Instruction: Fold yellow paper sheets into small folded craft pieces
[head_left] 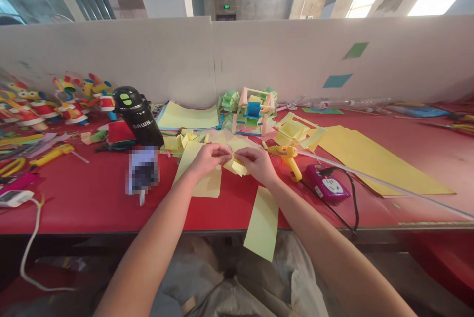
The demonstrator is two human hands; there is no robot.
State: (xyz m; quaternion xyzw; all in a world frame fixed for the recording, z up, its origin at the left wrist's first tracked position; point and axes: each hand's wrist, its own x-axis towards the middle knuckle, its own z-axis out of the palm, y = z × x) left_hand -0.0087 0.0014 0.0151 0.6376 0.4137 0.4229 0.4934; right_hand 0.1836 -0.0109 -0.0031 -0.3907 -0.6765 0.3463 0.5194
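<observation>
**Both hands pinch a folded yellow paper piece over the red tabletop**

I see both hands meeting at the middle of the tabletop (92, 198), just above its surface. My left hand (207, 157) has its fingers (221, 158) closed on the left end of a small folded paper piece (237, 165), yellow and creased. My right hand (256, 161) grips the same piece from the other side, its fingers (240, 157) clenched on the top edge. The two sets of fingertips nearly touch.

Under the left hand lies a yellow strip (202, 178), flat on the red cloth. A second strip (263, 223) lies nearer me and hangs over the front edge of the tabletop.

Just right of the right hand stands a yellow glue gun (289, 156), and beside it a purple socket (328, 186) with a black cord (353, 203) looping toward the edge. A large yellow sheet (374, 161) spreads out farther right.

To the left stands a black bottle (138, 115), with a blurred card (142, 169) in front of it. Behind the hands are a stack of coloured sheets (188, 117) and a paper wheel model (255, 109) against the white partition (155, 55). Paper figures (44, 104) crowd the far left corner.
</observation>
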